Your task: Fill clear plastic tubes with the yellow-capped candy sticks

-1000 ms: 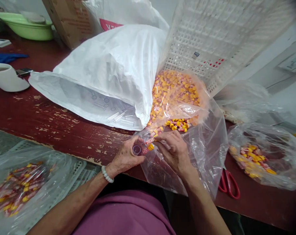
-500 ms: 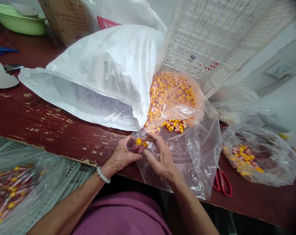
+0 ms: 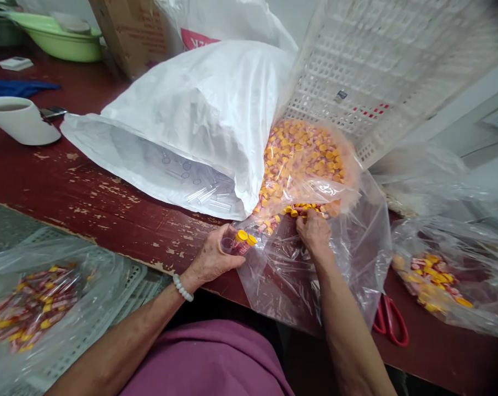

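Note:
My left hand is closed around several clear plastic tubes. Two of them hold small red-and-white pieces with yellow caps at the top, while another tube shows an empty round mouth. At the opening of a clear plastic bag, my right hand has its fingers curled together against the loose yellow-capped pieces. What those fingertips hold is hidden. Beside the left hand, a white sack lies with its mouth towards me, and empty clear tubes show inside it.
A white plastic crate leans behind the bag. Red-handled scissors and another bag of capped pieces lie to the right. Lower left, a bag of filled tubes rests on a crate. A white cup and green basin stand at left.
My right hand has moved away from the tubes, forward and right to the loose capped pieces at the bag's opening. My left hand still holds the tubes. The view has shifted left.

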The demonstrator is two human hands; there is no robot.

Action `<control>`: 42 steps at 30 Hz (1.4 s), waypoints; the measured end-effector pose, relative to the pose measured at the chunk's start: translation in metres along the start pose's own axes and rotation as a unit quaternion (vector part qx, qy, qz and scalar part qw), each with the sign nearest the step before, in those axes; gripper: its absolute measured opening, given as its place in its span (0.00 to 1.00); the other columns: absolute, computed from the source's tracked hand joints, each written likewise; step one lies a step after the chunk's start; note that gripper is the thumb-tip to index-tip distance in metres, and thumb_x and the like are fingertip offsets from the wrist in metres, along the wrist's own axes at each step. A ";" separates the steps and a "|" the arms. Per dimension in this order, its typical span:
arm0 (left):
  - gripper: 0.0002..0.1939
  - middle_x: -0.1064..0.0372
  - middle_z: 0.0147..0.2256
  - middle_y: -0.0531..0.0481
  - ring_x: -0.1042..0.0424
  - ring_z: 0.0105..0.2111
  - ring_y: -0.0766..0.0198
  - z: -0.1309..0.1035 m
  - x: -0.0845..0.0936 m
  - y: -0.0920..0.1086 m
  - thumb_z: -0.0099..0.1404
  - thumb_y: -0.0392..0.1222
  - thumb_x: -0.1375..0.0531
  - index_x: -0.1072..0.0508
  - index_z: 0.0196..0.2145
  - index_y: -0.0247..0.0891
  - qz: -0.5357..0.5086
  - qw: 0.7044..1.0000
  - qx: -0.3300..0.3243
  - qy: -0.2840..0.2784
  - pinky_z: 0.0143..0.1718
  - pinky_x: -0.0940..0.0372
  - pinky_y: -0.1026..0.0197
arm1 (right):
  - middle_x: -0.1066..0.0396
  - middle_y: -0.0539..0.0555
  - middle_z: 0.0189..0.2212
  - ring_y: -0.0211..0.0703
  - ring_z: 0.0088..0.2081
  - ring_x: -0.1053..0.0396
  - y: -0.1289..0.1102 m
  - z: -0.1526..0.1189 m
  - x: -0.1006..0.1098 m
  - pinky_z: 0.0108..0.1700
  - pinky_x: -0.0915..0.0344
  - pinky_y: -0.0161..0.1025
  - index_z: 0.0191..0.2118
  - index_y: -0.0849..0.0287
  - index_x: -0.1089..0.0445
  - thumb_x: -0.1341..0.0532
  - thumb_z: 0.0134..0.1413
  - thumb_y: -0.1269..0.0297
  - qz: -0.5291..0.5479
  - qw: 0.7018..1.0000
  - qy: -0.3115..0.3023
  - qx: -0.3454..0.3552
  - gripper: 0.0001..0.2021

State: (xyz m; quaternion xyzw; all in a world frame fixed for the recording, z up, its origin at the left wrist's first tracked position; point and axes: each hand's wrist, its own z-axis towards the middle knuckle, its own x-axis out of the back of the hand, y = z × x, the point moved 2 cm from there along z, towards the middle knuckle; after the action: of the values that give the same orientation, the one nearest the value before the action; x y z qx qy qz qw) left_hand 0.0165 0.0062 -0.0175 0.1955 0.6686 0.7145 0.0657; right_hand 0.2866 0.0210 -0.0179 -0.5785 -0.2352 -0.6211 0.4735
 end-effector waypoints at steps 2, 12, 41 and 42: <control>0.17 0.34 0.28 0.54 0.37 0.27 0.69 0.000 -0.001 -0.002 0.42 0.32 0.36 0.35 0.32 0.35 0.025 1.000 -0.013 0.001 0.29 0.41 0.66 | 0.28 0.62 0.36 0.49 0.37 0.32 -0.008 -0.014 0.015 0.38 0.39 0.43 0.42 0.63 0.31 0.46 0.55 0.61 0.074 0.997 0.014 0.006 0.14; 0.11 0.38 0.25 0.56 0.42 0.24 0.69 -0.005 -0.010 0.005 0.44 0.31 0.40 0.35 0.29 0.36 0.132 0.987 -0.079 -0.049 0.25 0.46 0.66 | 0.30 0.56 0.42 0.42 0.45 0.34 -0.094 -0.103 0.067 0.48 0.37 0.42 0.47 0.56 0.35 0.47 0.56 0.72 0.323 0.873 -0.083 0.357 0.14; 0.17 0.36 0.26 0.55 0.39 0.25 0.70 0.001 -0.007 -0.004 0.41 0.27 0.39 0.33 0.32 0.33 -0.082 0.993 0.030 -0.073 0.24 0.44 0.68 | 0.29 0.62 0.36 0.49 0.39 0.33 0.004 -0.005 0.012 0.41 0.39 0.44 0.39 0.64 0.30 0.46 0.56 0.58 0.074 0.994 0.051 0.054 0.15; 0.18 0.36 0.27 0.54 0.39 0.25 0.70 0.001 -0.008 -0.005 0.41 0.27 0.39 0.32 0.33 0.33 -0.070 0.994 0.028 -0.075 0.24 0.44 0.68 | 0.29 0.61 0.37 0.47 0.38 0.33 -0.005 -0.016 0.022 0.40 0.38 0.43 0.40 0.63 0.30 0.46 0.56 0.58 0.124 0.989 0.053 0.064 0.14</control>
State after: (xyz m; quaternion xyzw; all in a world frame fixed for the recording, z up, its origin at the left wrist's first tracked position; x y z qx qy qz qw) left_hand 0.0230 0.0047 -0.0238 0.2034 0.6938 0.6721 0.1599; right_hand 0.2774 0.0025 0.0005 -0.5382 -0.1750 -0.5709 0.5948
